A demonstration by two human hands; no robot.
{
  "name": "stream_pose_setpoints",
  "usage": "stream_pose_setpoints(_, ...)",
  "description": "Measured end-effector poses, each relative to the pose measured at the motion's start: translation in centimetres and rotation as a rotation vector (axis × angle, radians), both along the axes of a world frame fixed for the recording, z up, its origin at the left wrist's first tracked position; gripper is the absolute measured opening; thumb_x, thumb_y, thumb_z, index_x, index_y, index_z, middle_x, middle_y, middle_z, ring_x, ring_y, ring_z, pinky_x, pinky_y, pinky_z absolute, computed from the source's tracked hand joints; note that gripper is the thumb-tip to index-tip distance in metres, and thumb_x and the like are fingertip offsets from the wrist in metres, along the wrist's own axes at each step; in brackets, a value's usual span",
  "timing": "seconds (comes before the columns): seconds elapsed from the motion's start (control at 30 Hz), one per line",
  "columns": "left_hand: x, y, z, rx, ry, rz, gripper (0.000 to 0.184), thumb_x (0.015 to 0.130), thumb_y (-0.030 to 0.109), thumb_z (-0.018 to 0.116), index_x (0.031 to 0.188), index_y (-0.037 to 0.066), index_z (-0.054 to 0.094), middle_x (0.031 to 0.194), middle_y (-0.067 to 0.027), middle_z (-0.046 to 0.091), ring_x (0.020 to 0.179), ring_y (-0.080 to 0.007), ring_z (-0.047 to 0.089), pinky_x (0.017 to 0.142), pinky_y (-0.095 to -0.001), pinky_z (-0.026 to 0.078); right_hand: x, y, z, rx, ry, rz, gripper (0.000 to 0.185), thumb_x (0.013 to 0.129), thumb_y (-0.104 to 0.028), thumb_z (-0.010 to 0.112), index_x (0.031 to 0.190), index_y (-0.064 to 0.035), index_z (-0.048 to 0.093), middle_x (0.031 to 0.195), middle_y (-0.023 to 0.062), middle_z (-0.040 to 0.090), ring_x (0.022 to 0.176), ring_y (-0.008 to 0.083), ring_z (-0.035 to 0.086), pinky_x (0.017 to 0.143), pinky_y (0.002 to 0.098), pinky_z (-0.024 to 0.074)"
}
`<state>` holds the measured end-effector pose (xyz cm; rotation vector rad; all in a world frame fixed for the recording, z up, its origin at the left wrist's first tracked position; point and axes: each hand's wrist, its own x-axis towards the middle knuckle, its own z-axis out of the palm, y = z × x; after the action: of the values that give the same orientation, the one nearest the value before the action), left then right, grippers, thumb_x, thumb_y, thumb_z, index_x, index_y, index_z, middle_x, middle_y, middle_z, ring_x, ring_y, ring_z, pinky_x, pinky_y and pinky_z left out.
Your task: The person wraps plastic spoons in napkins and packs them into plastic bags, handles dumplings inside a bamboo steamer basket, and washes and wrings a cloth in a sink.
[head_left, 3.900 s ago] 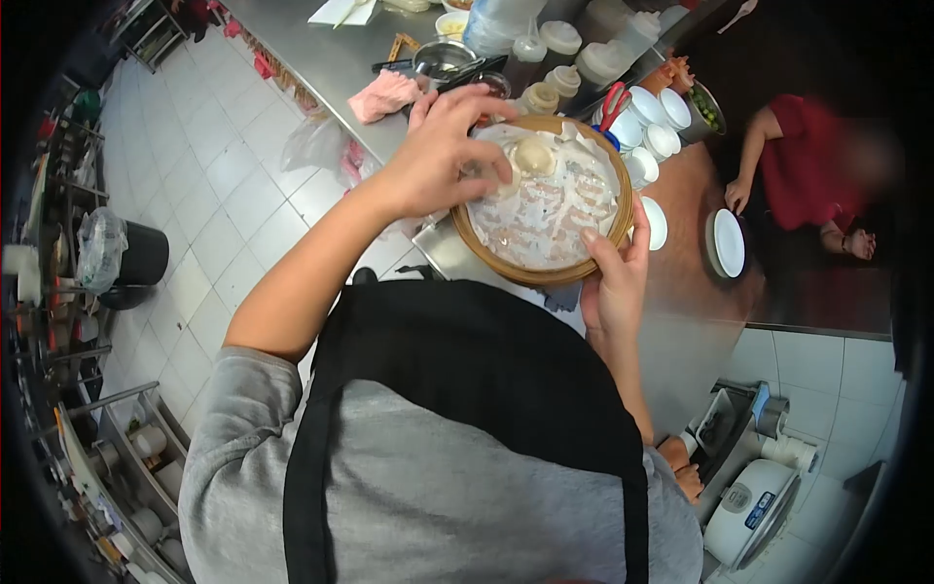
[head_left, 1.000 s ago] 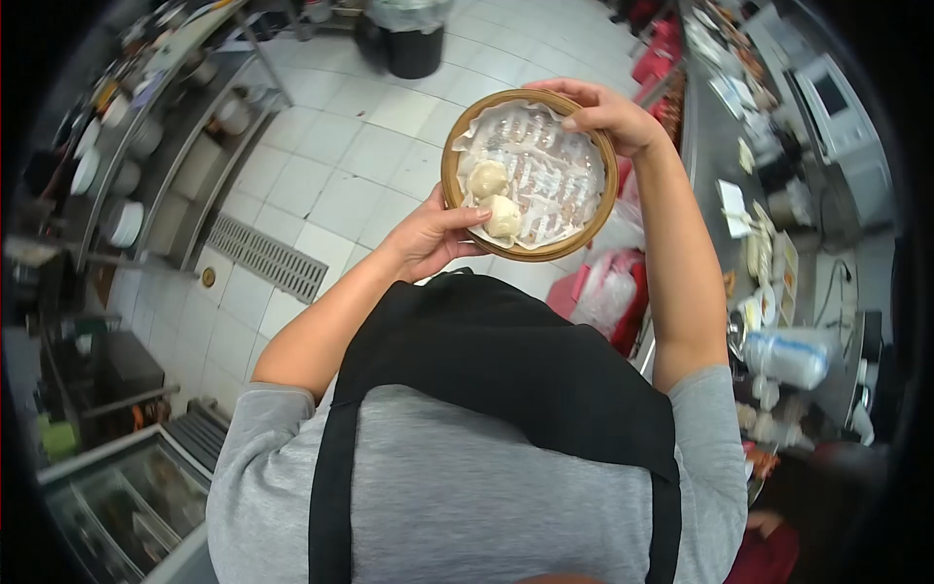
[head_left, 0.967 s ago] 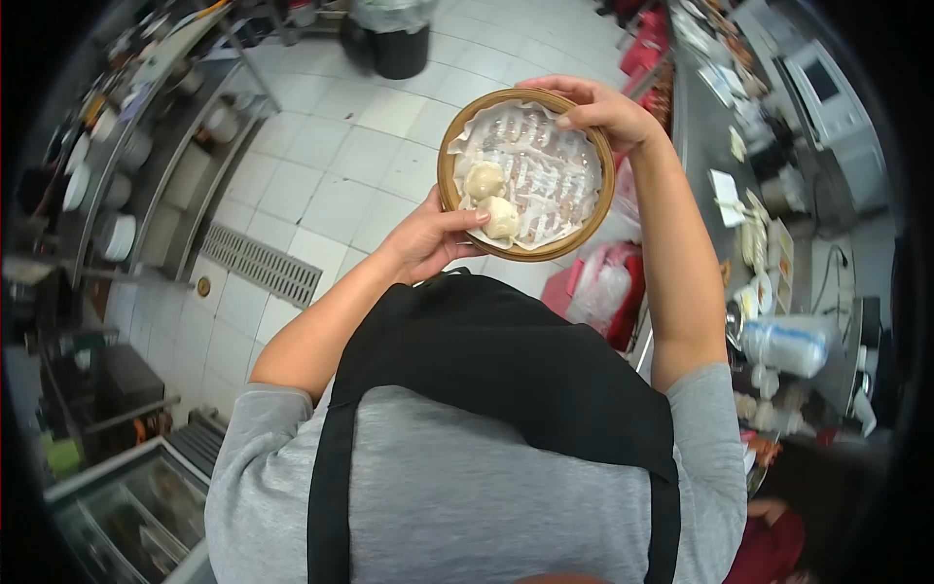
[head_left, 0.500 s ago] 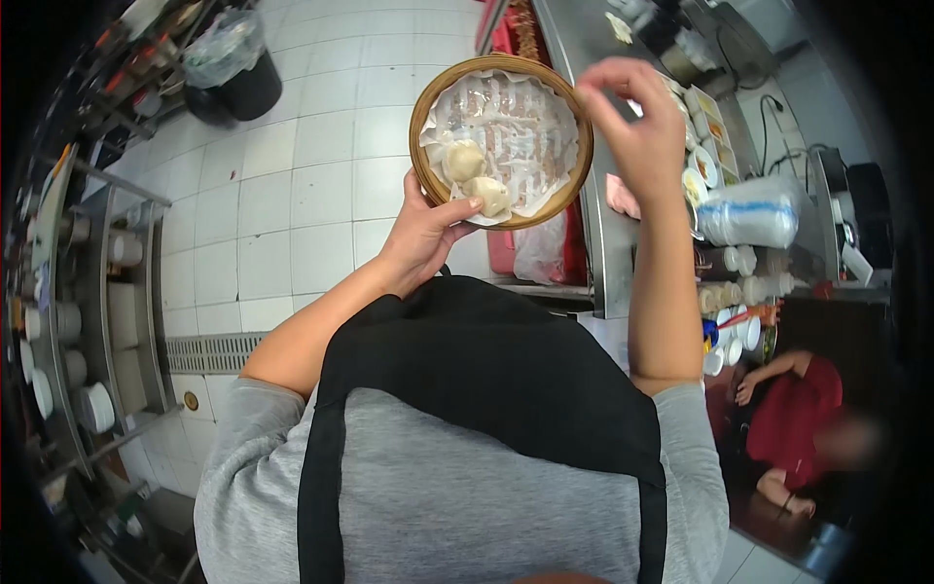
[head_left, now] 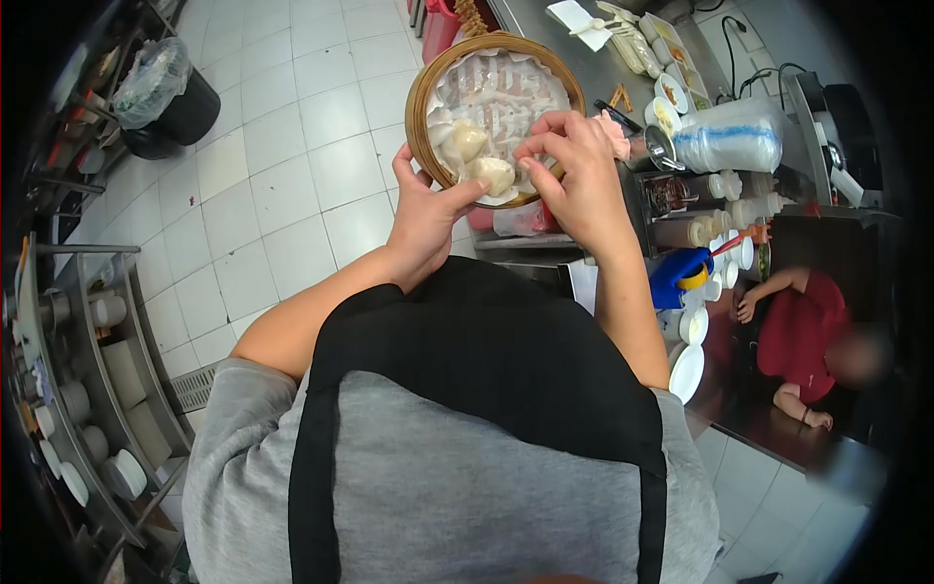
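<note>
A round bamboo steamer lined with perforated white paper is held up in front of my apron, tilted toward me. My left hand grips its near left side, with the thumb over the rim against a pale dumpling. Another dumpling lies just beyond, also on the paper. Over the near right part of the steamer is my right hand, fingers bent and apart. Its index finger and thumb tips are close beside the nearer dumpling, and no object shows between them.
A steel counter on the right carries food trays, small bowls, a plastic-wrapped stack and bottles. A person in a red shirt is at lower right. Shelves and a black bin stand left.
My right hand has come down and left from beyond the right rim to over the steamer, near the dumplings. The view has turned, while my left hand keeps its grip.
</note>
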<state>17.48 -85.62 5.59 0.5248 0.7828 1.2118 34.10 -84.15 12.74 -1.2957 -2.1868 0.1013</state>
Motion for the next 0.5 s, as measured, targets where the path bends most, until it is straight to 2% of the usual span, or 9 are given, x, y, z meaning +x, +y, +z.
stream_pose_setpoints(0.27, -0.8, -0.6, 0.3, 0.027, -0.029, -0.060, 0.082, 0.072, -0.005, 0.066, 0.129, 0.011, 0.010, 0.125, -0.0173, 0.036, 0.113, -0.0286, 0.048, 0.073, -0.0374, 0.056, -0.6, -0.9, 0.0, -0.065, -0.040, -0.023, 0.008, 0.072, -0.013, 0.064, 0.079, -0.0100, 0.066, 0.099, 0.0045, 0.054, 0.099, 0.0249, 0.049, 0.088, 0.0394, 0.0354)
stream_pose_setpoints(0.5, -1.6, -0.8, -0.4, 0.066, 0.000, -0.056, 0.084, 0.070, -0.003, 0.069, 0.129, 0.011, 0.011, 0.123, -0.0161, 0.037, 0.112, -0.0279, 0.049, 0.073, -0.0356, 0.056, -1.6, -1.5, 0.4, -0.095, -0.067, -0.034, 0.007, 0.069, -0.015, 0.067, 0.075, -0.0117, 0.066, 0.100, 0.0039, 0.054, 0.100, 0.0242, 0.048, 0.089, 0.0398, 0.0340)
